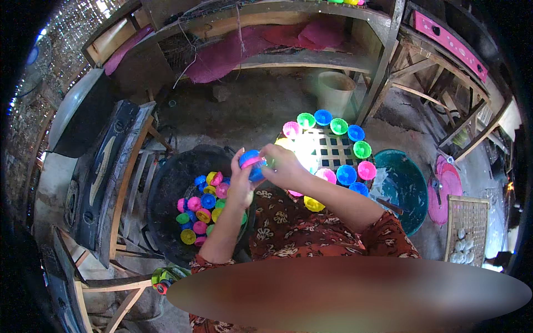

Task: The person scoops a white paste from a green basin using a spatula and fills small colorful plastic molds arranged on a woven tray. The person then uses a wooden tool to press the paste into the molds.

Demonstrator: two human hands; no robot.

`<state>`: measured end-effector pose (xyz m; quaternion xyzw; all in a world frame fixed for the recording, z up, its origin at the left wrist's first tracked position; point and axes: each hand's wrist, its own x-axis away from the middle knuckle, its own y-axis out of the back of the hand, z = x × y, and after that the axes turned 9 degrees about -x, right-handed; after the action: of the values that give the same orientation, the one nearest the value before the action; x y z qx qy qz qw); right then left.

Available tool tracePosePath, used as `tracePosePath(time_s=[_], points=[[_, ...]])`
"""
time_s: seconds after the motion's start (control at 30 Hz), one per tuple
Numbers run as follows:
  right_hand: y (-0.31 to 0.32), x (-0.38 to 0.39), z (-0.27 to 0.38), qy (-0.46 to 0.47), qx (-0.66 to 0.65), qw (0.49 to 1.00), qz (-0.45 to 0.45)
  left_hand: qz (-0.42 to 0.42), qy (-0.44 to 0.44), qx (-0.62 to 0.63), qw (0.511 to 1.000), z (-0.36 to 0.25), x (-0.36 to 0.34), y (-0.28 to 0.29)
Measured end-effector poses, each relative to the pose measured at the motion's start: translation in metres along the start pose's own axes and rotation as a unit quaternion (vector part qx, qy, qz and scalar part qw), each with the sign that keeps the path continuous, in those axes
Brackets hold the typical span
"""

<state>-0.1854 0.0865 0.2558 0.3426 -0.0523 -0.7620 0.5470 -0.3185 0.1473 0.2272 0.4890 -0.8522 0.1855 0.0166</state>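
Fluted cups [253, 163], blue and pink, near the frame's centre.
Left hand [240, 182] holds them; right hand [286, 166] is at their right, its grip I cannot tell.

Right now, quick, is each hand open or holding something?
Left hand: closed, holding blue and pink fluted cups.
Right hand: curled against the same cups; whether it grips them cannot be told.

Your dim view bends toward black edges; glare bleaches part of the lattice tray [336, 149]; light pricks the woven wall [60, 54].
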Motion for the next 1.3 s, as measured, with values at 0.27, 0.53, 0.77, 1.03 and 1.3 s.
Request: tracePosePath(time_s=[0.27,0.53,0.77,1.03,1.3], points=[[0.027,-0.001,-0.023,-0.192,-0.049,0.980,0.029,0.009,-0.034,0.105,0.994,0.019,-0.010,-0.022],[0.105,-0.016,-0.074,-0.136,0.136,0.978,-0.085,0.052,-0.011,0.218,0.974,0.009,-0.023,-0.009],[0.125,-0.001,-0.173,-0.057,0.308,0.928,-0.202,0.086,0.032,0.282,0.955,-0.004,-0.020,0.003],[0.110,0.000,-0.183,-0.041,0.316,0.932,-0.170,0.107,0.033,0.282,0.953,-0.008,-0.015,0.002],[0.096,-0.003,-0.084,-0.102,-0.014,0.994,-0.047,0.180,0.081,0.250,0.948,-0.006,-0.019,-0.026]])
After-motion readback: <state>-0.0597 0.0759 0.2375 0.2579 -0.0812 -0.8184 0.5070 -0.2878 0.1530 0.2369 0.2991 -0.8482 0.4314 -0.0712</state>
